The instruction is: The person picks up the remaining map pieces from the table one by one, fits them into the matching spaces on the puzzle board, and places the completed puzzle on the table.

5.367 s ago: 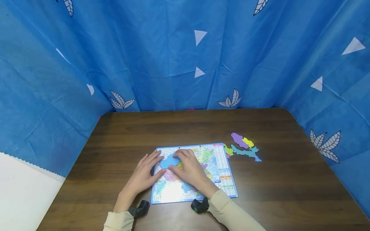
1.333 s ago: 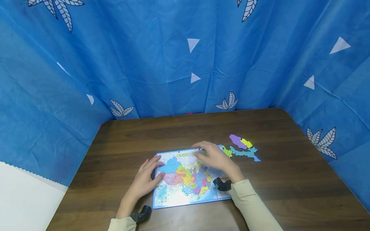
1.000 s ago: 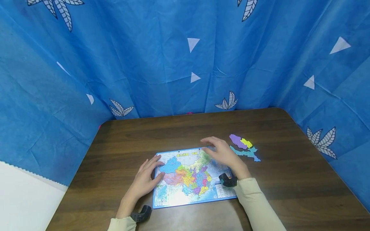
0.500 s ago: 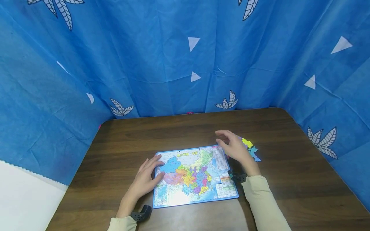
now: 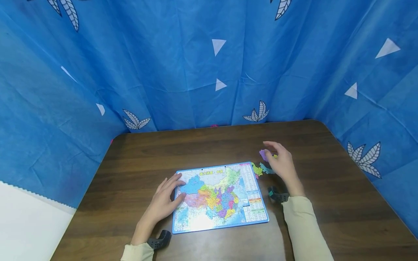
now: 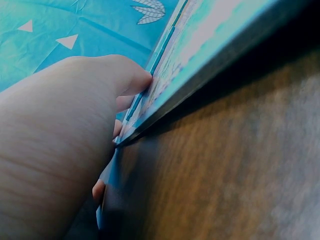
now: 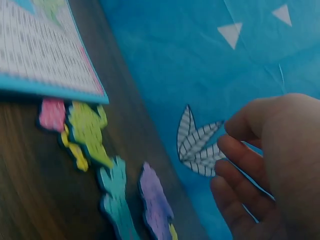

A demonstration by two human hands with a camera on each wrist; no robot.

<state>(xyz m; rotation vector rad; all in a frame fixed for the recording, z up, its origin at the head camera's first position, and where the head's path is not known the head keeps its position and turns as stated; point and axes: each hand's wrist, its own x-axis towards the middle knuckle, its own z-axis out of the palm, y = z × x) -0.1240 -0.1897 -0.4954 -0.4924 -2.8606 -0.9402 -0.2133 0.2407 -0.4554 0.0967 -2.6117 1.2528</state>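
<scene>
A map puzzle board [image 5: 254,214] with a blue rim lies flat on the table, its coloured regions filling the middle. At its left edge rests my left hand [image 5: 164,199], thumb and fingertips on the margin; the left wrist view shows the thumb [image 6: 137,77] at the rim. My right hand [image 5: 283,165] hovers over the loose puzzle pieces, fingers loosely bent and holding nothing. In the head view it partly covers a purple piece [image 5: 262,155], a yellow piece [image 5: 275,156] and a teal piece [image 5: 267,169]. The right wrist view shows the purple piece [image 7: 155,200] below the fingers.
Against the board's right edge lie a green piece [image 5: 257,169] and a pink piece [image 7: 52,114], with a small yellow piece [image 7: 76,154] beside them. A blue curtain [image 5: 189,72] hangs behind the wooden table [image 5: 333,203].
My right hand has moved from over the board rightward and away to the loose pieces, uncovering the board's map. My left hand stays at the left edge.
</scene>
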